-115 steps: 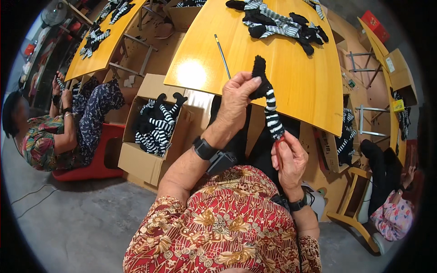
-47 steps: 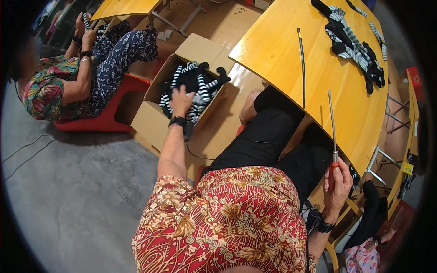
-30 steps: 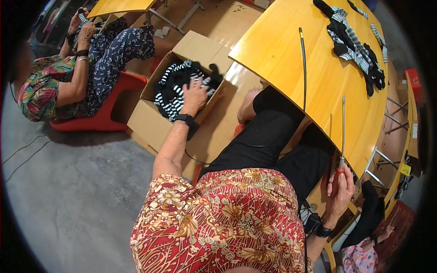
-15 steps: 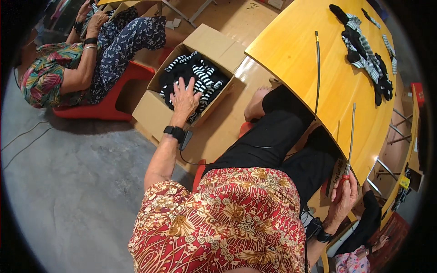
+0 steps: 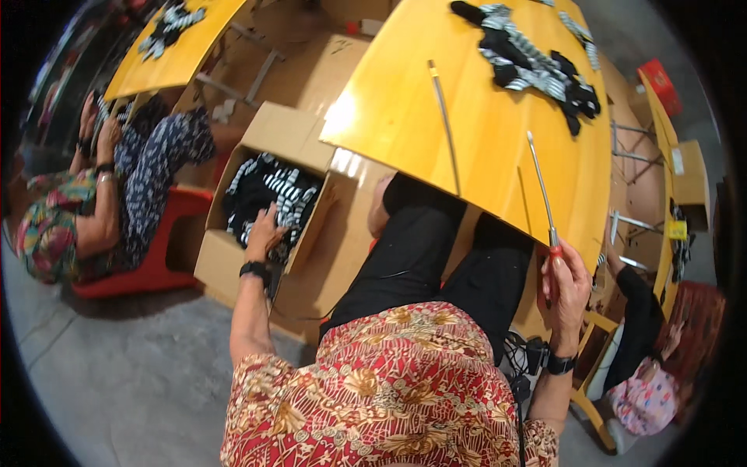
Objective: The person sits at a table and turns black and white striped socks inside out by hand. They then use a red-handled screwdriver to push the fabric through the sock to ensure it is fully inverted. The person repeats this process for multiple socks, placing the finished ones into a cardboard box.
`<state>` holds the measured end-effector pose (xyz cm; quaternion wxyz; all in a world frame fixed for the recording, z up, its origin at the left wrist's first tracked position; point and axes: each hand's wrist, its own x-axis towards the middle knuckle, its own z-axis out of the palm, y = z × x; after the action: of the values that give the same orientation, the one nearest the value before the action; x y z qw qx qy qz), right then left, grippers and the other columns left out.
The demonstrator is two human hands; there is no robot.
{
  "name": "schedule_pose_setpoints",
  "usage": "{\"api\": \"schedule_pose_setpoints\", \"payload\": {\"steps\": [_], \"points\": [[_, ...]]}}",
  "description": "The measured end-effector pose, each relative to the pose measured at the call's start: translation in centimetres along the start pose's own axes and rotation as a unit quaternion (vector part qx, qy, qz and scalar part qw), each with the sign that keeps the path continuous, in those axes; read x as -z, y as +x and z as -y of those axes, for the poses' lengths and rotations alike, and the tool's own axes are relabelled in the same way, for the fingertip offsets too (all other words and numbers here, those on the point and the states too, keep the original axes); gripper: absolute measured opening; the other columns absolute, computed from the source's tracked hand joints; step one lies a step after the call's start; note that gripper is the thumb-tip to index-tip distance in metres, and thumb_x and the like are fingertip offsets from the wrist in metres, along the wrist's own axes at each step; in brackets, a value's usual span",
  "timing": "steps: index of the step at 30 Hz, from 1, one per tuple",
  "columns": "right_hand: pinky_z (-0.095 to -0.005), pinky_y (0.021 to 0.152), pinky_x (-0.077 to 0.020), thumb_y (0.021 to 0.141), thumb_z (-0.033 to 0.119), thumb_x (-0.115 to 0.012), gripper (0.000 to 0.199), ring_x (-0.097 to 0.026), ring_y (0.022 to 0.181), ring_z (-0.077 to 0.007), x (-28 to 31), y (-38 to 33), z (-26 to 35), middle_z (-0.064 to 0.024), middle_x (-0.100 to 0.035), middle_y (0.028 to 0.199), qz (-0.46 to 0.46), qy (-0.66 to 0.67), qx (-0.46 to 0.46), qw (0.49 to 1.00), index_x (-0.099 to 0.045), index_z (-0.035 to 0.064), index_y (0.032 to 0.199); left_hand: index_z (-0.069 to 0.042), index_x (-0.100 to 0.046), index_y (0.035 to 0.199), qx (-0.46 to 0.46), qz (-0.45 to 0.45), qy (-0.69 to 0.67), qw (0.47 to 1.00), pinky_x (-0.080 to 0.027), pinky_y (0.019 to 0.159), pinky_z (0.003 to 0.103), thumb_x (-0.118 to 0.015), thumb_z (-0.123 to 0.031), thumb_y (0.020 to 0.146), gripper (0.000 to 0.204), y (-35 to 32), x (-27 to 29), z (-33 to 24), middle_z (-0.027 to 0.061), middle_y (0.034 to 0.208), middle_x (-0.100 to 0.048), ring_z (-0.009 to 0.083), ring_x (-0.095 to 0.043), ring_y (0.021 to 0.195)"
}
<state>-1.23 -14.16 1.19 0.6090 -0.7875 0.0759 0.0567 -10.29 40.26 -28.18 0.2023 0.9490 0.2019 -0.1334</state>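
My left hand (image 5: 264, 233) reaches into an open cardboard box (image 5: 222, 261) on my left. Its fingers are drawn in on the black-and-white striped socks (image 5: 292, 191) heaped inside; the fingertips are partly lost in dark cloth, and it seems to pinch a sock. At the table's near edge my right hand (image 5: 566, 284) grips a screwdriver (image 5: 542, 187) by its red handle, the long metal shaft pointing up and away over the tabletop. Several striped socks (image 5: 529, 62) lie in a bunch farther back on the yellow table (image 5: 405, 93).
A thin dark rod (image 5: 445, 124) with a yellow end lies on the table. To the left a co-worker (image 5: 66, 222) sits on a red chair (image 5: 159, 261) by another yellow table (image 5: 175, 66). Another person (image 5: 642, 389) is at the lower right. My legs extend under the table.
The whole view has shifted, with table and box now farther left. My left hand's spread fingers have drawn together among the socks. My right hand is higher in the picture, still holding the screwdriver.
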Motion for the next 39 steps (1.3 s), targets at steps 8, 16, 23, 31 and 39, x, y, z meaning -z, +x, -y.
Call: {"api": "schedule_pose_setpoints", "payload": {"steps": [8,16,23,31,39], "points": [[-0.0277,0.066,-0.0476,0.088,0.012,-0.060,0.030,-0.061,0.075,-0.0152,3.9,9.7,2.8,-0.0058,-0.063,0.082,-0.084,-0.295,0.244,0.920,-0.062,0.0011,0.116,-0.014,-0.056,0.125,-0.009,-0.112,0.068,0.991,-0.050,0.075,0.045,-0.067,-0.028,0.083,0.046,-2.5,8.2,-9.4,0.0148,0.095,-0.066,0.0346,-0.063,0.090],[-0.0391,0.072,-0.0510,0.083,0.014,-0.059,0.025,-0.064,0.082,-0.0337,2.7,18.6,2.4,-0.0186,-0.064,0.088,-0.141,-0.451,0.351,0.809,-0.065,0.0046,0.105,-0.006,-0.065,0.113,-0.132,-0.233,-0.111,0.957,-0.051,0.075,0.040,-0.064,-0.019,0.087,0.029,-3.5,13.2,-18.9,0.0185,0.099,-0.068,0.0348,-0.066,0.086],[-0.0392,0.070,-0.0508,0.081,0.013,-0.058,0.026,-0.063,0.077,-0.0337,3.8,10.3,4.5,-0.0181,-0.064,0.088,0.008,-0.413,0.273,0.869,-0.066,0.0024,0.103,-0.003,-0.066,0.111,-0.244,-0.207,-0.222,0.921,-0.054,0.070,0.033,-0.064,-0.010,0.086,0.026,-4.3,16.0,-27.5,0.0173,0.097,-0.069,0.0260,-0.069,0.080],[-0.0325,0.068,-0.0505,0.082,0.010,-0.059,0.028,-0.065,0.077,-0.0284,4.4,7.0,2.7,-0.0180,-0.066,0.088,-0.053,-0.264,0.223,0.937,-0.065,0.0012,0.109,-0.009,-0.058,0.121,-0.454,-0.150,-0.148,0.866,-0.051,0.079,0.038,-0.071,-0.010,0.076,0.047,-2.2,13.9,-40.4,0.0137,0.111,-0.063,0.0312,-0.062,0.096],[-0.0408,0.069,-0.0506,0.083,0.013,-0.056,0.025,-0.062,0.078,-0.0370,2.5,14.9,-2.3,-0.0214,-0.062,0.085,-0.119,-0.323,0.300,0.890,-0.063,0.0010,0.104,-0.009,-0.063,0.102,-0.458,-0.190,-0.015,0.869,-0.050,0.072,0.036,-0.070,-0.015,0.077,0.026,0.0,11.9,-42.8,0.0071,0.096,-0.060,0.0270,-0.058,0.091]]}}
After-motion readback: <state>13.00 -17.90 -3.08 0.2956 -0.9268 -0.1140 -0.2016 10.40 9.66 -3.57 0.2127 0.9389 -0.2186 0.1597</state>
